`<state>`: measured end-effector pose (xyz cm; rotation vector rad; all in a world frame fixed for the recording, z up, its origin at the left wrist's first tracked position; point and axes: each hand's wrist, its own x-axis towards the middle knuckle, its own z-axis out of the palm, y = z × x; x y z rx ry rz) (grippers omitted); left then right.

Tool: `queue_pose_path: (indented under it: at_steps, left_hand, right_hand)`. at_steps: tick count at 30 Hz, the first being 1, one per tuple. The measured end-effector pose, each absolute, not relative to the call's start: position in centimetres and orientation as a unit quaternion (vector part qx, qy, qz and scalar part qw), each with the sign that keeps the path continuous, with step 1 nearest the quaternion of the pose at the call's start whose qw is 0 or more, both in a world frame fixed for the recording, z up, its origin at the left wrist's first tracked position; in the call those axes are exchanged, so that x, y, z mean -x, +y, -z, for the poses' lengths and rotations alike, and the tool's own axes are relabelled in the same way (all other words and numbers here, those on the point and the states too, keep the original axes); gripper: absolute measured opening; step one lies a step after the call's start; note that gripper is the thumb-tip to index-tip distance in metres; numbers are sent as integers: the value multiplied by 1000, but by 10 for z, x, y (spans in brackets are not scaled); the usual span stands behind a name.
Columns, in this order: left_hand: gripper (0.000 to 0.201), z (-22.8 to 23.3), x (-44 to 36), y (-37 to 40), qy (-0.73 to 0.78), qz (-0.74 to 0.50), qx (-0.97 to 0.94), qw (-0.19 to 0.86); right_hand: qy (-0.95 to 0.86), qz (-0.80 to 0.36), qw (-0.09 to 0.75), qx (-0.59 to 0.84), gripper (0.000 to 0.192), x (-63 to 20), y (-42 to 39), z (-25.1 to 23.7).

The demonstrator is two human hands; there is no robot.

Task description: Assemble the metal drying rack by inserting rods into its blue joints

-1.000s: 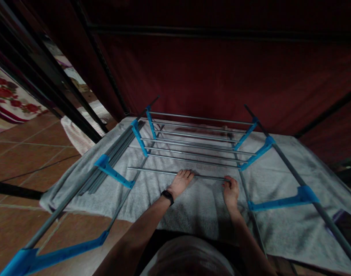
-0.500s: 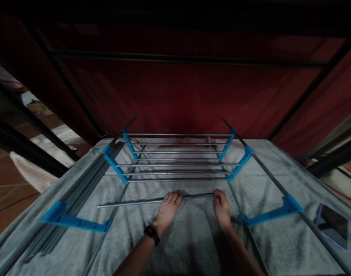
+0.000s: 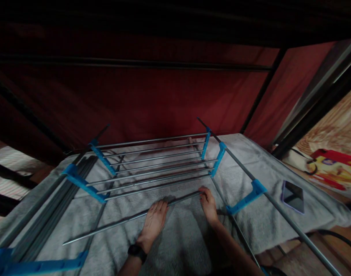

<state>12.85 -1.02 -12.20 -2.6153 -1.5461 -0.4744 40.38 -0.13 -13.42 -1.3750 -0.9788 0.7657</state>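
Left hand [image 3: 155, 220] lies palm-down, right hand [image 3: 208, 207] pinches one end, each grip closed on the rod [image 3: 117, 223]

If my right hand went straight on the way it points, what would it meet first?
Beyond the rod it holds, the right hand would probably meet the nearest crossbar, though depth is unclear.

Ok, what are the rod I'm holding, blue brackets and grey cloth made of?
Rod: likely smooth metal, from its glossy highlights. Blue brackets: probably moulded plastic, satin, given their even colour. Grey cloth: textile, perhaps fleece or towelling, from its fuzzy nap.
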Motion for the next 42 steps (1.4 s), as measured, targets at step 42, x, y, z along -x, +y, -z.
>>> queue_pose_path:
  at_steps: [42]
  left_hand:
    - [35, 110, -151, -9, -483, 215, 846, 73]
  right_hand:
    - [-321, -391, 644, 574, 32, -407, 12, 139]
